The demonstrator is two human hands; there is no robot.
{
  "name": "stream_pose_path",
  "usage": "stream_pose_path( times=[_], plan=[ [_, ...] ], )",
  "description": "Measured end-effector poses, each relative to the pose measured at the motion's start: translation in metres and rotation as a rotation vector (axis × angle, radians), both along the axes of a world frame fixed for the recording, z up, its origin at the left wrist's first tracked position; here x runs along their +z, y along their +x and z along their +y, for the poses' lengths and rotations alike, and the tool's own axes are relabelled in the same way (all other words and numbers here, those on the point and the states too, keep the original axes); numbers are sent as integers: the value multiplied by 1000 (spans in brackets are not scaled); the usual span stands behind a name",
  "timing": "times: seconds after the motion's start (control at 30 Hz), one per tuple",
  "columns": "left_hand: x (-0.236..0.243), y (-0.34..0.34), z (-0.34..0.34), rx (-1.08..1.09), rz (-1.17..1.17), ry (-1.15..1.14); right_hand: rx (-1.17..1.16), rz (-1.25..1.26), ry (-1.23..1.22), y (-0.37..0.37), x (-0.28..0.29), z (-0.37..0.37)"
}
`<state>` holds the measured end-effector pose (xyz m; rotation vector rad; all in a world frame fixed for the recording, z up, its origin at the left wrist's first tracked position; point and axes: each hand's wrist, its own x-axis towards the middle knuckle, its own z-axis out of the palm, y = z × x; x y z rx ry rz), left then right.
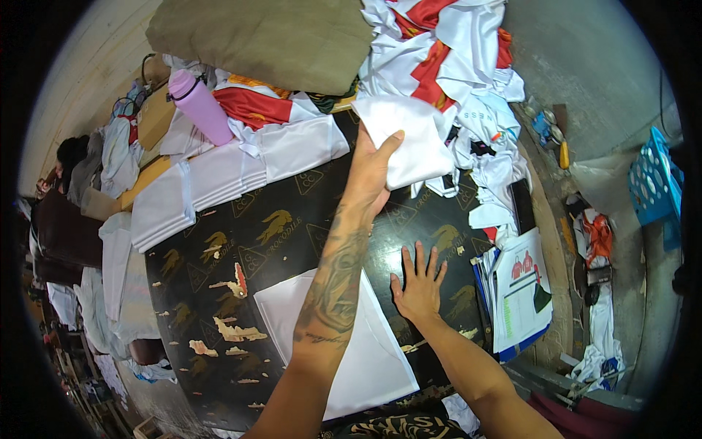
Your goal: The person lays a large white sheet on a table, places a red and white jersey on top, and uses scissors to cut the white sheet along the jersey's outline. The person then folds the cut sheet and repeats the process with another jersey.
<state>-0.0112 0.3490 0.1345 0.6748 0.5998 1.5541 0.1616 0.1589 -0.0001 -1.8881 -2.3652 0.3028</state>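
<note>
My left hand (374, 162) is closed on a folded white cloth (411, 143), thumb on top, held over the far part of the black table (285, 252). The fingers beneath the cloth are hidden. My right hand (419, 284) lies flat on the tabletop with its fingers spread and nothing in it. Under my left forearm lies a flat white fabric piece (373, 351), partly covered by the arm. Folded white cloths (241, 175) form a row of stacks along the table's far left edge.
A heap of white and red garments (446, 58) fills the far right. Behind the stacks stand a pink bottle (199, 108) and an olive cushion-like bundle (263, 44). Papers in a blue folder (521, 293) lie at the right edge. A blue basket (656, 183) is further right.
</note>
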Motion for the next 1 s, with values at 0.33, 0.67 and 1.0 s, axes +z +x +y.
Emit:
stream_pose_path(
  times=[0.33, 0.67, 1.0],
  plan=[
    [-105, -43, -127, 385, 1422, -355, 5, 323, 87, 20, 28, -27],
    [-127, -30, -80, 371, 1906, 153, 126, 418, 141, 49, 27, 156],
    [-128, 1, -174, 381, 1681, -26, 320, 417, 120, 85, 50, 106]
  ],
)
